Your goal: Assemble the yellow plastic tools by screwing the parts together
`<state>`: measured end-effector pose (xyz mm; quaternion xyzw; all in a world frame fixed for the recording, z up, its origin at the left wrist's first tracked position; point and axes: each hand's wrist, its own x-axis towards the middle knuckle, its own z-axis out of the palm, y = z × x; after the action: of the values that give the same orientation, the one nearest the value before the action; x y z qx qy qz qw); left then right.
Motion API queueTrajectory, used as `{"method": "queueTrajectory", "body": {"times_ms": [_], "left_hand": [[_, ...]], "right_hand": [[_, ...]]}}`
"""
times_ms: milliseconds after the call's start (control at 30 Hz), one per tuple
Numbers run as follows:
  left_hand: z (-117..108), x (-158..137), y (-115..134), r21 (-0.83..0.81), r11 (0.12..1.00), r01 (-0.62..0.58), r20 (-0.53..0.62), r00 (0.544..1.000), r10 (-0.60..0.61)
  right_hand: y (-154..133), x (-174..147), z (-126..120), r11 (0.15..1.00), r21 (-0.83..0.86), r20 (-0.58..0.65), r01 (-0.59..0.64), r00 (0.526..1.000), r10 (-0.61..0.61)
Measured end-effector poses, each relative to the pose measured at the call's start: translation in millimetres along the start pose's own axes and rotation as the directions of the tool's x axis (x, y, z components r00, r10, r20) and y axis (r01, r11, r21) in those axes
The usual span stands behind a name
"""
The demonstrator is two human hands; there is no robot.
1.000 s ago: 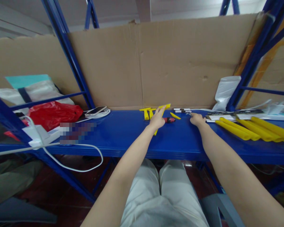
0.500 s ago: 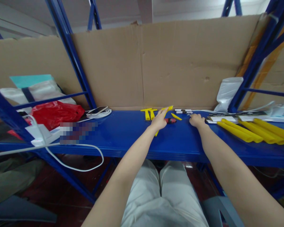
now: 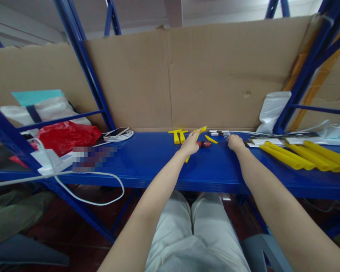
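Where the left hand (image 3: 190, 143) reaches over the blue metal shelf (image 3: 147, 160), a bright yellow plastic tool (image 3: 187, 159) lies under it. One yellow end pokes out near the wrist, and another shows past the fingers, next to the cardboard wall (image 3: 215, 75). It looks like one long piece that points away from the person and a bit to the right, but the hand hides its middle. The left hand is on top of it, and I cannot tell if its fingers are closed round it.

A short red and black round stick (image 3: 204, 144) lies sideways between the two hands. Its left end is just beside the left hand, so that hand is nearer. Just behind it is a small, thin yellow strip (image 3: 211, 139), which slants.

Over to the right, the right hand (image 3: 235, 143) rests low with bent fingers, close to some small black and white packs (image 3: 219, 133). I cannot tell if it pinches anything. Fat yellow tubes (image 3: 285, 156) lie to its right.
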<state>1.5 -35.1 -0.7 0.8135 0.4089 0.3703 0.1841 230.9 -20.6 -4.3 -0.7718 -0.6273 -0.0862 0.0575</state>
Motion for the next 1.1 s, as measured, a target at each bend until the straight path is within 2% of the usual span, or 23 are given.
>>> {"method": "queueTrajectory", "body": {"times_ms": [467, 567, 667, 767, 900, 1000, 1100], "left_hand": [[0, 1, -1, -0.090, 0.996, -0.013, -0.012, 1.000, 0.012], [-1, 0, 4, -0.159, 0.984, 0.078, 0.007, 0.997, -0.078], [0, -1, 10, -0.274, 0.927, 0.255, 0.123, 0.966, -0.229], [1, -1, 13, -0.409, 0.847, 0.339, 0.231, 0.936, -0.263], [-1, 1, 13, -0.560, 0.736, 0.380, 0.313, 0.920, -0.237], [-4, 2, 13, -0.625, 0.675, 0.393, 0.348, 0.914, -0.210], [-5, 2, 13, -0.651, 0.648, 0.395, 0.364, 0.912, -0.189]], "right_hand": [[-1, 1, 4, 1.000, 0.000, -0.053, 0.013, 0.999, -0.013], [-2, 3, 3, 0.998, 0.056, -0.077, 0.014, 0.997, -0.010], [-6, 6, 0, 0.972, 0.235, -0.153, 0.016, 0.988, 0.021], [-13, 9, -5, 0.863, 0.498, -0.253, 0.085, 0.966, 0.051], [-30, 8, -12, 0.577, 0.775, -0.325, 0.257, 0.946, 0.015], [-45, 2, -16, 0.376, 0.858, -0.364, 0.350, 0.931, -0.035], [-54, -4, -19, 0.285, 0.877, -0.382, 0.388, 0.921, -0.078]]}}
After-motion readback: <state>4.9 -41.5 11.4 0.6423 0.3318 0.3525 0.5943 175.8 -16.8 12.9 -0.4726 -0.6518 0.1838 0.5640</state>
